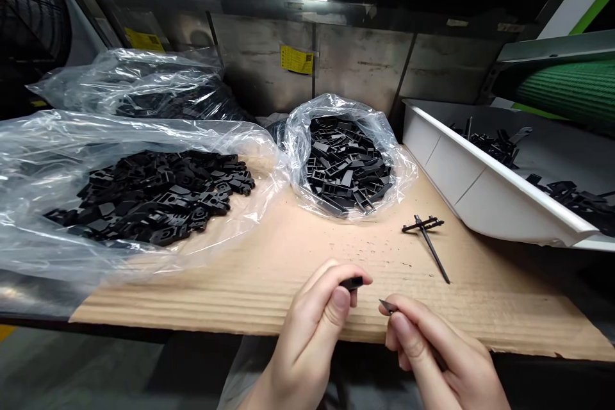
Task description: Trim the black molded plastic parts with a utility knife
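My left hand (312,327) is closed round a small black plastic part (352,283), whose end sticks out between thumb and forefinger. Facing it, my right hand (427,346) pinches a craft knife with a pointed blade (387,305); most of its handle is hidden in the fingers. The blade tip points toward the part, with a small gap between them. Beyond the right hand, a black sprue with a long stem (432,248) lies on the cardboard sheet (298,256).
A clear bag (269,166) with heaped black parts (168,195) lies at left. An open bag of black plastic pieces (348,163) stands mid-back, and another full bag (158,80) behind. At right, a white tray (461,173) holds black scraps beneath a green roll (567,86).
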A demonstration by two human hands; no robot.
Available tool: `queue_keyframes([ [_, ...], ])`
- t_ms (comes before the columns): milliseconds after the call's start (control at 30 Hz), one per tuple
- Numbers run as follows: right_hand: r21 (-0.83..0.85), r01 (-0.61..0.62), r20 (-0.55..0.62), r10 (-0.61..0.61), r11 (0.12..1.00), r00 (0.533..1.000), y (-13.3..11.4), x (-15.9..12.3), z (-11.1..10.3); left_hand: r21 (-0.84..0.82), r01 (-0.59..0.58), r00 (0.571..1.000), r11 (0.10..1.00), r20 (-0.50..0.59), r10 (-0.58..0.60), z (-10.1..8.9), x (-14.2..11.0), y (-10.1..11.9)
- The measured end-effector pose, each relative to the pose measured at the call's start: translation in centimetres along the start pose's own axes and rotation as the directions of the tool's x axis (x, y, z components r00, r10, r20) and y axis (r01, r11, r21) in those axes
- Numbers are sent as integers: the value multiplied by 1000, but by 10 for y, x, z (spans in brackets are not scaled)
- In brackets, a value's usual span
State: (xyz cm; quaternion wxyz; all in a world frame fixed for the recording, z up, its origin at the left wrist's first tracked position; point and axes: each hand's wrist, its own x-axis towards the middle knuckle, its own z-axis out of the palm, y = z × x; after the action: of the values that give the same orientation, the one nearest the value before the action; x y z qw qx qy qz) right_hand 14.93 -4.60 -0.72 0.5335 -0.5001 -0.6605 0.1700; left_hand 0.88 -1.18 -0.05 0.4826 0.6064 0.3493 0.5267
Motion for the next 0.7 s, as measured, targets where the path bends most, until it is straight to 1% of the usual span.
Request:
queue_keyframes([
  [133,-143,88,29,-85,986,996,-2,7,-1,-24,-20,993,999,114,23,-5,5,2],
  [233,-194,132,77,-119,972,990,-2,11,-1,-6,-50,988,999,144,50,-8,6,0],
  [300,-203,137,100,-119,970,988,-2,13,0,11,-75,985,997,154,72,-9,6,-1],
  [400,-201,96,112,-74,975,991,-3,15,1,32,-87,984,996,160,81,-9,5,-2],
  [500,-121,13,148,5,993,989,-4,19,0,54,-109,983,993,156,100,-10,5,-2],
  [600,-24,-64,222,68,998,973,-6,23,-3,81,-133,981,988,156,119,-9,6,-2],
  [700,-7,-116,264,114,993,958,-8,24,-5,110,-146,980,983,154,129,-9,5,-2],
])
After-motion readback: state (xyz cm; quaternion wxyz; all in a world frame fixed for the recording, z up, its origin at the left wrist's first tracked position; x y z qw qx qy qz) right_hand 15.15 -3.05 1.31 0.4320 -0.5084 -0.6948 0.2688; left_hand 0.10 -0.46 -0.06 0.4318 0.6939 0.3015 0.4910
